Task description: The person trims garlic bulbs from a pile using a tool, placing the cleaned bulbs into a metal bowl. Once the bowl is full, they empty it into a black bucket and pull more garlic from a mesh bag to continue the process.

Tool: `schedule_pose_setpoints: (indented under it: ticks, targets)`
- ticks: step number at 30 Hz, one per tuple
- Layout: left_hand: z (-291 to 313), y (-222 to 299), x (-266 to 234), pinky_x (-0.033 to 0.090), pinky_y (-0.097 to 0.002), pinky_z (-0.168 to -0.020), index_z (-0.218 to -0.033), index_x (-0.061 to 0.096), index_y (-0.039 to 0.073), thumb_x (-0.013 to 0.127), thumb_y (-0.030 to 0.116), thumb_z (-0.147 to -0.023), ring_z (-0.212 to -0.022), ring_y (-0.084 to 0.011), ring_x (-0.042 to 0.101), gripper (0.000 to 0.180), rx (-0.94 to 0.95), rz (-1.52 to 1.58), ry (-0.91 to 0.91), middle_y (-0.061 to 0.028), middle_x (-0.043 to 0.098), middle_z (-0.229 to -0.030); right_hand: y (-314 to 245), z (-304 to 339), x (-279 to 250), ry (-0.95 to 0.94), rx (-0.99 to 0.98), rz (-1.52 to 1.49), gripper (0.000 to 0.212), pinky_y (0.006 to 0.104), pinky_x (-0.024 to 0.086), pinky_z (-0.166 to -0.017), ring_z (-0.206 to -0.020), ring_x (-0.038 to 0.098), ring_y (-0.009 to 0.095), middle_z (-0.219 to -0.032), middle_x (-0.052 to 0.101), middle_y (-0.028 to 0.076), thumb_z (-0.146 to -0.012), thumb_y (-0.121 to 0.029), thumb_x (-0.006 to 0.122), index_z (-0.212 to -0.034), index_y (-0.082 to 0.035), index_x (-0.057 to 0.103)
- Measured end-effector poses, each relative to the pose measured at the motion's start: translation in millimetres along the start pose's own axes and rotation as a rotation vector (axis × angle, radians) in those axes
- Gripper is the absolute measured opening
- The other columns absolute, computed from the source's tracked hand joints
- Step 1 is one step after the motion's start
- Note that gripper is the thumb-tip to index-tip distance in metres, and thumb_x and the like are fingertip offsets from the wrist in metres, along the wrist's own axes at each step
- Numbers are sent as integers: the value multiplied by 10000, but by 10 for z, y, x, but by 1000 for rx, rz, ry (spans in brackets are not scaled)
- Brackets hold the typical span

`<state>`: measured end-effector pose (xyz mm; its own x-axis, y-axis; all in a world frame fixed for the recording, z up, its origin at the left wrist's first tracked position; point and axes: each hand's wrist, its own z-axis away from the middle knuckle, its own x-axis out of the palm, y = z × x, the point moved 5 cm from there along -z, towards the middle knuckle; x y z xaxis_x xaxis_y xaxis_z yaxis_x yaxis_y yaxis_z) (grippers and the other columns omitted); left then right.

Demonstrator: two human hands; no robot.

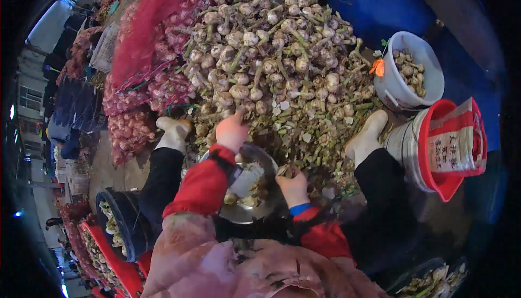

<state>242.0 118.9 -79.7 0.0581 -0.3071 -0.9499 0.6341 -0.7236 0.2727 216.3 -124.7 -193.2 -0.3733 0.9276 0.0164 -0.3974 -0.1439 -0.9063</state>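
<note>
Your left hand reaches forward to the near edge of the big heap of stalked garlic bulbs, which lies straight ahead of you between your two pale shoes. Its fingers are down among the bulbs, and you cannot tell whether they have closed on one. The stalks point every way, so no single axis shows. Your right hand stays close to your body, fingers curled around something small I cannot make out, just beside the round metal basin in your lap, which holds trimmed bulbs. To your right, a white plastic bucket holds cut garlic; a red-rimmed bucket stands nearer.
</note>
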Motion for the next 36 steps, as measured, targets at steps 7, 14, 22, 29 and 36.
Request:
schedule_pose_setpoints:
  ticks: [7,14,22,29,36]
  targets:
    - [-670,-102,332,515,-464,-794,-999,665,96,622,227,-792,-919,-354,650,248,-86,-339,-91,-174,682,-944,-39,-8,25,-4,113,-159,223,305,486,-736,-815,613,141,-873,666,43,-738,-71,703,-949,-21,651]
    - [-342,855,304,461,-253,-612,-1127,632,-1,774,314,-747,-691,-75,555,513,-102,825,-140,-61,651,-822,-87,-92,-361,206,372,-435,185,310,496,-774,-780,595,156,-876,631,20,-800,3,644,-970,-70,630]
    - [-605,3673,-620,468,-277,-850,-1360,432,18,634,271,-892,-998,-149,597,570,867,1227,-312,-91,623,-1132,237,-233,-345,166,-335,108,94,347,508,-645,-621,626,181,-738,670,89,-847,-86,648,-915,-24,628]
    - [-865,1548,434,445,-459,-916,-1167,616,143,587,171,-793,-996,-325,601,376,762,-605,-328,-140,647,-1053,30,-164,-346,200,245,-609,195,270,467,-732,-809,585,103,-871,646,2,-786,3,678,-972,-38,637]
    - [-1301,525,989,307,-474,-1058,-1230,592,142,512,297,-908,-1243,-291,483,366,692,-1068,-283,-78,578,-1253,104,-184,-357,312,92,-423,165,283,440,-598,-669,556,102,-824,636,-3,-800,-43,696,-958,-52,651]
